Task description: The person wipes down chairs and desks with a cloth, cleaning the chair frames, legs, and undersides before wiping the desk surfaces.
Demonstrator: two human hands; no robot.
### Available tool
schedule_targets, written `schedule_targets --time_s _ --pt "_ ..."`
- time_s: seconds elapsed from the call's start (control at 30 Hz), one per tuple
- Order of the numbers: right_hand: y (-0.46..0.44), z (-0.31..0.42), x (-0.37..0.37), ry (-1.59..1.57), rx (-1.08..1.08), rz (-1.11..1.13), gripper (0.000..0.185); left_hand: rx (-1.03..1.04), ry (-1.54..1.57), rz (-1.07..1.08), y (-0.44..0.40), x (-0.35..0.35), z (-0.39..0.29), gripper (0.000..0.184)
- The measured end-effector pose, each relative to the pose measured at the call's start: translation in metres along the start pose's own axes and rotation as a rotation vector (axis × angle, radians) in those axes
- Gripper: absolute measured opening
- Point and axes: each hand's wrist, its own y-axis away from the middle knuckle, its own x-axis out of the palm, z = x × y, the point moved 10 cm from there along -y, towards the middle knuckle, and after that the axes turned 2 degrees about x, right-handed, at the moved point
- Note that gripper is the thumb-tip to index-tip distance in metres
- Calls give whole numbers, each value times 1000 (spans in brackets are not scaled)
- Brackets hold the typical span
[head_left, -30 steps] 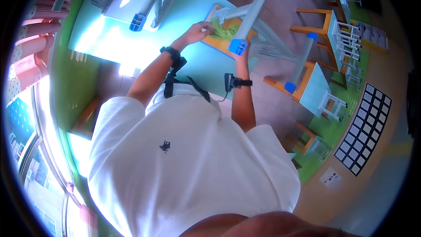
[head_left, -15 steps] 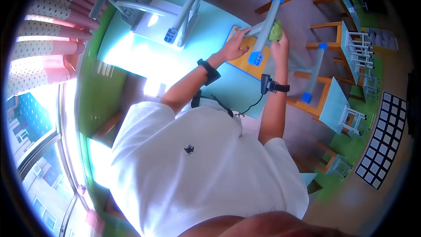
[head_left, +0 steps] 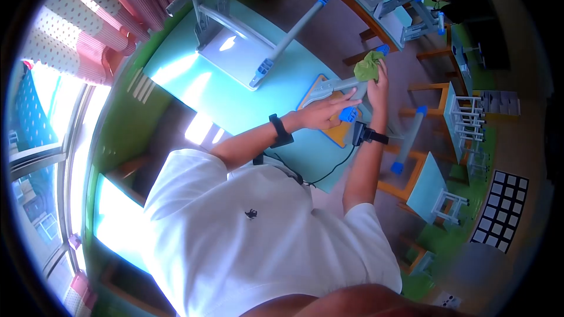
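Observation:
An upturned grey stool [head_left: 329, 87] with blue foot caps stands at the right end of the light-blue table [head_left: 238, 103], over an orange panel with a blue edge [head_left: 336, 137]. My left hand [head_left: 322, 113] is closed around its frame beside the near blue cap [head_left: 348, 115], fingers across the bar. My right hand [head_left: 379, 87] presses a crumpled green cloth [head_left: 368, 66] against the same bar, nearer its far cap. Part of the bar is hidden behind the hands and cloth. Both wrists wear black straps.
Another upturned stool [head_left: 235, 53] sits on the table to the left. A stool bar with blue ends [head_left: 410, 140] juts out on the right. More desks [head_left: 432, 188] with stools line the right side. Another person [head_left: 461, 3] is at the far top right. Curtains [head_left: 88, 29] hang by the window.
The green cloth and my right hand have moved along the bar toward its far end. My left hand has come closer to the near cap. The whole view has shifted.

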Motion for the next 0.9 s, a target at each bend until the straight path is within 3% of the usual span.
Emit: schedule_targets --time_s 0.13,0.17,0.3,0.4,0.43,0.5,0.6,0.67,0.9 --pt "23 5 0 -54 47 51 36 97 -108 -72 4 -13 -14 85" --pt "36 2 1 -208 101 41 37 103 -108 -62 4 -15 -15 85" --pt "95 -38 11 -604 307 -123 48 -98 -183 128 1 -15 -8 77" --pt "97 -41 13 -593 411 -126 43 -156 -191 172 3 -13 -3 74" --pt "92 -41 11 -600 417 -135 43 -148 -207 169 4 -13 -4 73" --pt "58 -8 -4 -178 56 -121 37 -141 -202 151 4 -15 -9 73" --pt "40 -12 -4 -130 65 -193 36 -112 -267 121 4 -11 -14 72" --pt "38 -22 -4 -69 64 -241 34 -121 -138 38 3 -17 -18 69" --pt "98 -21 7 -611 260 -304 29 -243 -233 21 9 2 1 65"
